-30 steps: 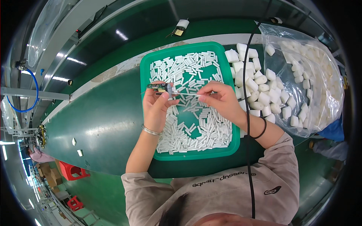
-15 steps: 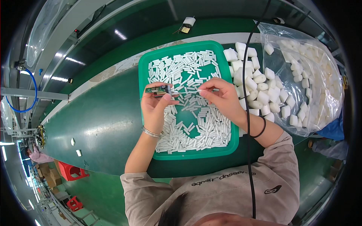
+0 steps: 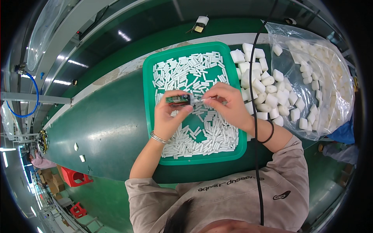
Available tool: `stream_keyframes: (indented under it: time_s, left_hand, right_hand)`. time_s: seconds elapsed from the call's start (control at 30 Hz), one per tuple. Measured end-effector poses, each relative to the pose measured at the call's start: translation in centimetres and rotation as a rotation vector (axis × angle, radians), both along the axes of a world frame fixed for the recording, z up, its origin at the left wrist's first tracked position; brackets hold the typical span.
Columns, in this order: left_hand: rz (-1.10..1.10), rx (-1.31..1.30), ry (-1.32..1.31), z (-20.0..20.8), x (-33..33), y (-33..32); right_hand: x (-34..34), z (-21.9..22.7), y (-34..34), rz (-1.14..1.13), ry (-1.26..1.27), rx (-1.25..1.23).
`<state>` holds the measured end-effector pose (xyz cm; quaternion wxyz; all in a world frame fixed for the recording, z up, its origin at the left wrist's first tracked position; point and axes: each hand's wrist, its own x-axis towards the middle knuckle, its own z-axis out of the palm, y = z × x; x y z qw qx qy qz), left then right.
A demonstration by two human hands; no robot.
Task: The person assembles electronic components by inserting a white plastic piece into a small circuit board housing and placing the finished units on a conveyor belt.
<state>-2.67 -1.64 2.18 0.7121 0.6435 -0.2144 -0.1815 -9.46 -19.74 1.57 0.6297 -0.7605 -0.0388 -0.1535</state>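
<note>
My left hand (image 3: 168, 118) is closed around a small device with a green circuit board and a dark body (image 3: 178, 100), held above the tray. Its metallic or white end points to the right. There the fingertips of my right hand (image 3: 230, 104) pinch together on a small white piece (image 3: 202, 100), mostly covered by the fingers; it seems to meet the device's end, but contact cannot be made out. Beneath both hands lies a green tray (image 3: 243, 149) with many short white sticks (image 3: 186, 66), heaped at its far and near parts.
Right of the tray, white foam-like blocks (image 3: 272, 91) spill from a clear plastic bag (image 3: 334, 85). A black cable (image 3: 256, 155) hangs across the view. On the far green strip sits a white-and-black unit (image 3: 200, 25). Two white bits (image 3: 82, 158) lie on the table at left.
My left hand has carried the device to the right, closer to my right hand, which has shifted slightly. The unit on the far strip has moved right.
</note>
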Motion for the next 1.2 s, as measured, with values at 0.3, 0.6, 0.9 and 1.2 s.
stream_keyframes:
  time_s: [0.3,0.6,0.9,1.2]
  left_hand:
    - [-0.07,0.034,0.103,0.4,-0.3,0.1]
    - [-0.069,0.028,0.207,-0.4,-0.4,0.4]
    - [0.001,-0.017,0.171,0.6,-0.6,-0.3]
    - [0.078,-0.011,0.089,0.4,-0.1,-0.4]
  right_hand:
    - [-0.2,-0.1,-0.3,-0.012,-0.235,-0.341]
    - [-0.7,0.1,-0.6,0.039,-0.455,-0.753]
    - [-1.0,4.4,-2.0,-0.14,-0.371,-1.105]
    - [-0.9,4.6,-5.9,-0.407,0.28,-1.297]
